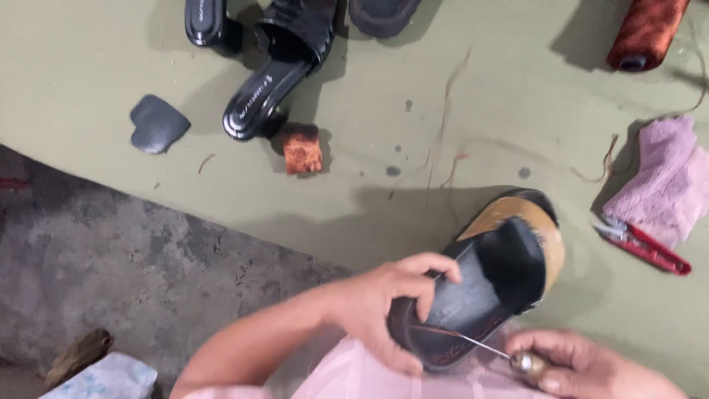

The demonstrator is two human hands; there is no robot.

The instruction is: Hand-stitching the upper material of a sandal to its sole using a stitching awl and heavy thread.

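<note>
The black slip-on sandal with a tan sole [502, 277] is lying at the 5 o'clock part of the olive-green counter [88, 59], its long axis running from 7 to 1 o'clock. The left hand [388, 307] is closing its grip around the heel end. The right hand [572, 362], at 4 o'clock from the heel, is pinching a wooden-handled awl [517, 360], whose needle is pointing toward 10 o'clock into the heel edge. No containers are showing.

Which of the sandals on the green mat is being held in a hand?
The tan-soled black sandal at lower right: the left hand grips its heel. The glossy black sandals at the top lie untouched.
</note>
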